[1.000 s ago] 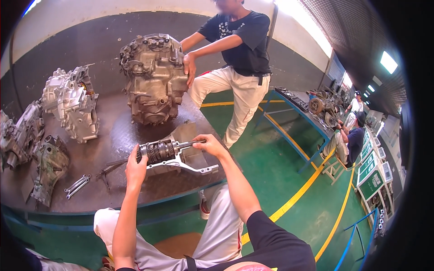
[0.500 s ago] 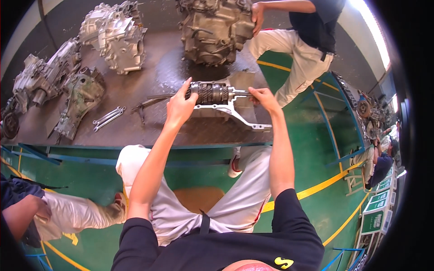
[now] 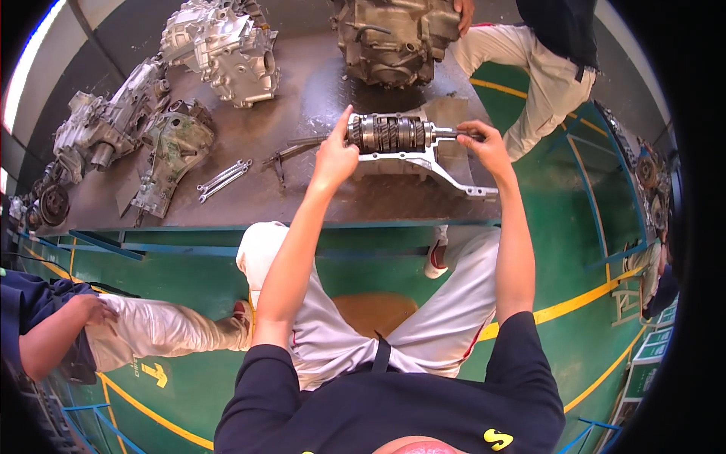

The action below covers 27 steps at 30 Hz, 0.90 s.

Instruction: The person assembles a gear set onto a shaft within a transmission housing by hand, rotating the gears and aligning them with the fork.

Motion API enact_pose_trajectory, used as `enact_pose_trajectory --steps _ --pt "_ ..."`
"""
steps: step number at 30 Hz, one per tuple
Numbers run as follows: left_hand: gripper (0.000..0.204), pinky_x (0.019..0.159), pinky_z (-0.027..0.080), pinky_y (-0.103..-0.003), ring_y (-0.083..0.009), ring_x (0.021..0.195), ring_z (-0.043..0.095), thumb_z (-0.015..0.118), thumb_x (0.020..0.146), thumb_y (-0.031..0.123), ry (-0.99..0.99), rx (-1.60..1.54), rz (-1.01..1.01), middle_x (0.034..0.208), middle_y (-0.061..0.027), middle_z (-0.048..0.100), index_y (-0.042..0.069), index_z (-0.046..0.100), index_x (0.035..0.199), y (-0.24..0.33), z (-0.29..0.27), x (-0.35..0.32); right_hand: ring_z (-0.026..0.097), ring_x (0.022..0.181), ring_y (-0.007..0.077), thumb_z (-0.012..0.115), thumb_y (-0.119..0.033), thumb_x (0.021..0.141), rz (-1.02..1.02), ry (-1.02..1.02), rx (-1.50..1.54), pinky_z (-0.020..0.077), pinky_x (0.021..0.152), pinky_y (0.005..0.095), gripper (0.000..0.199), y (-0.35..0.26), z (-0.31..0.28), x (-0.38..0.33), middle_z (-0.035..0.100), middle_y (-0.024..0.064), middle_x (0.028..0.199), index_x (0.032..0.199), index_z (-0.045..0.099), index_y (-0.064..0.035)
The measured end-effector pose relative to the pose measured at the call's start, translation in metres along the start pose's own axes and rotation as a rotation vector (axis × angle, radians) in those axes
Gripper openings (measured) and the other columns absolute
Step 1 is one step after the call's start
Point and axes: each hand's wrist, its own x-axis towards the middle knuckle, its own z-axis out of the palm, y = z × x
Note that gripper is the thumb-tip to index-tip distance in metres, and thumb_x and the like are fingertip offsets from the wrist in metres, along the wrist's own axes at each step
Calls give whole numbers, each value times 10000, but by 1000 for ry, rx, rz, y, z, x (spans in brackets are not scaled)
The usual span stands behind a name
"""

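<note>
A gear shaft with several dark gears lies lengthwise in an open silver casing half on the workbench. My left hand is closed around the gear shaft's left end, index finger pointing away and thumb on the near side. At the other side, my right hand pinches the thin bare right end of the shaft with fingers and thumb. The casing's long bracket arm slopes toward me below my right wrist. A dark rod-like tool lies just left of my left hand.
Wrenches lie left on the workbench. Beyond them are a greenish casing, silver gearbox parts and a silver gearbox. A large brown gearbox stands behind, with a co-worker's hand on it. Another person sits left.
My view has shifted, so the bench and parts appear farther right and higher. Both hands remain at the shaft's two ends; the right fingers have changed their hold slightly.
</note>
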Motion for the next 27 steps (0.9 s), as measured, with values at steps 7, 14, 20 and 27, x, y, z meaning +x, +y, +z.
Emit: enact_pose_trajectory --steps 7,14,20,27 --pt "686 815 495 -294 -207 1015 656 559 861 6 -65 -165 -113 1365 -218 557 69 326 1503 -21 -54 23 590 971 141 690 -199 904 19 19 -137 476 868 293 504 -19 -29 21 655 65 1044 1352 528 -34" --pt "506 989 470 -418 -352 1147 610 647 806 251 69 468 2 1214 -204 648 68 606 1275 -21 -74 30 600 913 147 540 -226 983 -375 255 -158 471 844 265 443 -152 -92 73 681 95 1050 1368 470 -20" --pt "356 959 483 -451 -364 1106 618 648 804 170 -283 709 64 1132 -150 682 161 678 1158 -50 -73 46 554 1095 403 567 28 763 -312 -354 -866 446 963 457 490 -42 12 11 596 197 1157 1251 552 -27" --pt "259 782 533 -503 -392 879 668 693 808 269 -198 882 315 896 -230 684 23 668 887 -36 -44 60 593 1054 379 643 -27 771 -110 -305 -770 482 875 469 460 -55 7 15 630 174 1114 1222 564 -75"
